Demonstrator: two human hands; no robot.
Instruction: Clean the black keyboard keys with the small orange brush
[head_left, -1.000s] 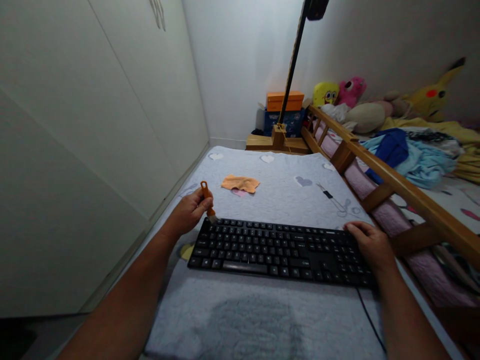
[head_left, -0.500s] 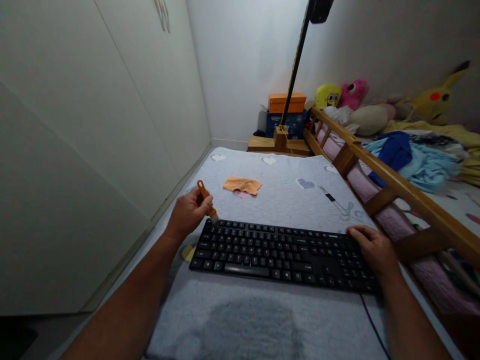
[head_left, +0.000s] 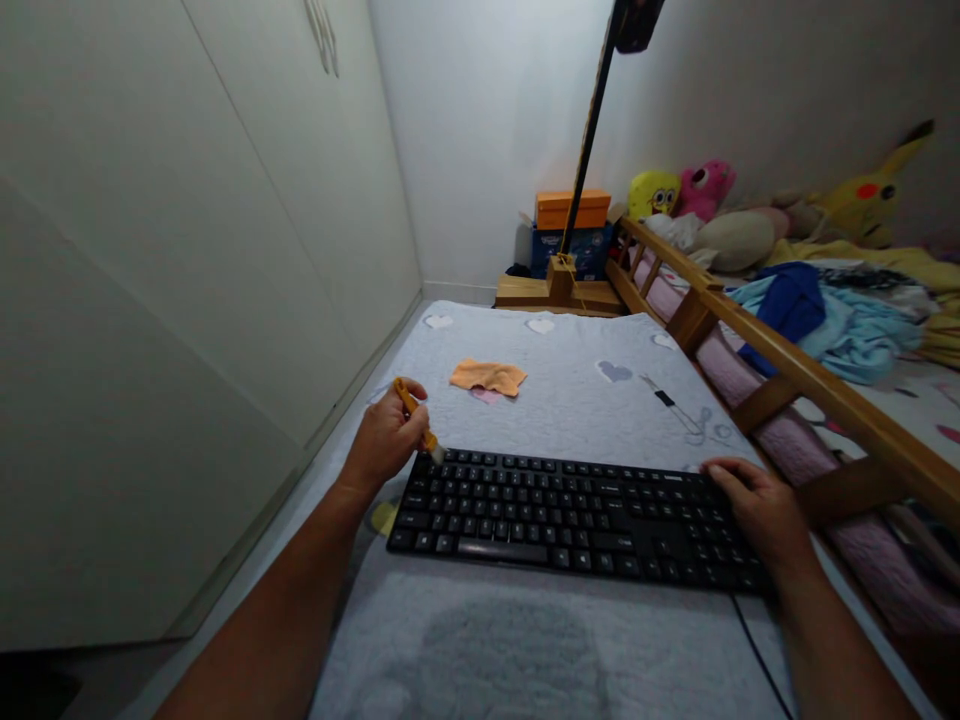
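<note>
A black keyboard lies on the pale blue quilted cover, its cable running off at the lower right. My left hand is closed on a small brush with an orange-yellow handle. The pale bristles meet the keyboard's far left corner, by the top row of keys. At the other end, my right hand grips the keyboard's right edge, the thumb on top near the far corner; the fingers beneath are partly hidden.
Beyond the keyboard lie an orange cloth and a thin tool with a black grip. A wooden bed rail runs along the right, a white wardrobe along the left. A black pole stands at the back.
The brush has shifted slightly right and down along the keyboard's corner with my left hand. The whole view has moved a little; my right hand stays on the keyboard's edge.
</note>
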